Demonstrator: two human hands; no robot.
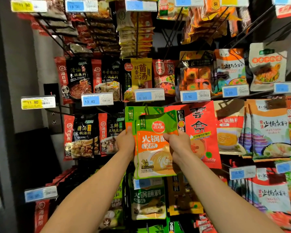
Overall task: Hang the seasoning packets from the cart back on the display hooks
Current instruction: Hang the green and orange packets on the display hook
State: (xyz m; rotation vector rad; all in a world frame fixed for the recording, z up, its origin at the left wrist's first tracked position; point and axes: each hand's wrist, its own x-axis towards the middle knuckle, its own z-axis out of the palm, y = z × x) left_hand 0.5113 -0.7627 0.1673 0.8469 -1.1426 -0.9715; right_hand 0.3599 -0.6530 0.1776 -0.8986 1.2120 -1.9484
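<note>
So in this shot both hands were up at the middle of the frame on one green-and-orange seasoning packet (151, 145), held flat against the display. The left hand (126, 142) pinched its left edge, thumb on the front. The right hand (176, 143) pinched the front around the middle-right, fingers curled onto it. The packet's top sat just under the 6.00 price tag (149, 95), overlapping another green packet (133, 113) of the same kind already hanging behind it. A big red packet (202, 132) hung right beside it on the right.

The display hook (146, 109) was only a thin dark line above the packet's top edge, and I couldn't tell if the hole was on it yet. My guess is it wasn't fully seated.

If I were doing this, I'd keep the top edge taut between both hands so the hole stays open, line it up with the hook tip, then slide the packet straight back. Keep it level so it doesn't snag the red neighbour. The cart wasn't in view.
</note>
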